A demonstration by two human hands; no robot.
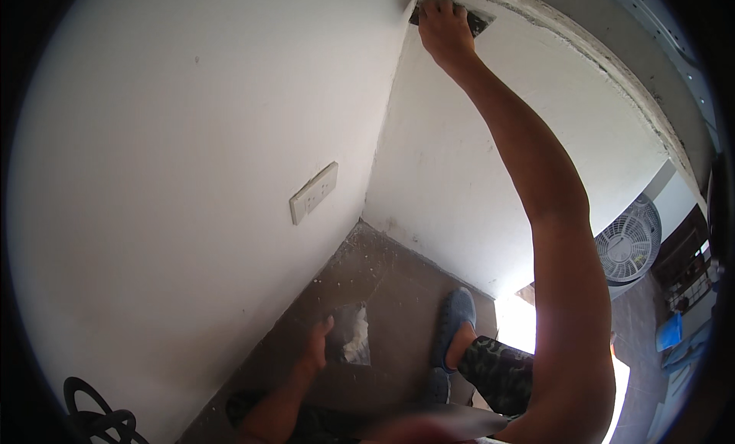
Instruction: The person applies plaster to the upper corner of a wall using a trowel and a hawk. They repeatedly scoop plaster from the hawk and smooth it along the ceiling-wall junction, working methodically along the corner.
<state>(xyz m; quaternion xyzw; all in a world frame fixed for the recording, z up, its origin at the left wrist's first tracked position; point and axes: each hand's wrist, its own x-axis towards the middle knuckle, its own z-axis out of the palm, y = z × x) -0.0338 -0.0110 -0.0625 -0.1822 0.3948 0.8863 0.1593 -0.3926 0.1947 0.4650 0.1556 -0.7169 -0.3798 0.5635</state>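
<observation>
My right hand (444, 31) is raised high at the far corner, where two white walls meet. Its fingers are closed over a dark, flat scraper blade (480, 24), which lies against the wall just under a rough ledge. Low on the left, my left hand (317, 344) grips the edge of a flat metal plate (344, 344), thumb up along its side. A smear of white putty (357, 338) sits on the plate. The fingers beneath the plate are hidden.
A white socket panel (314, 193) is set in the left wall (199, 153). Black loops of cable (99, 413) hang at lower left. My foot in a blue clog (457, 321) stands on the brown floor (390, 275). A fan (629, 241) and a blue container (669, 332) appear at right.
</observation>
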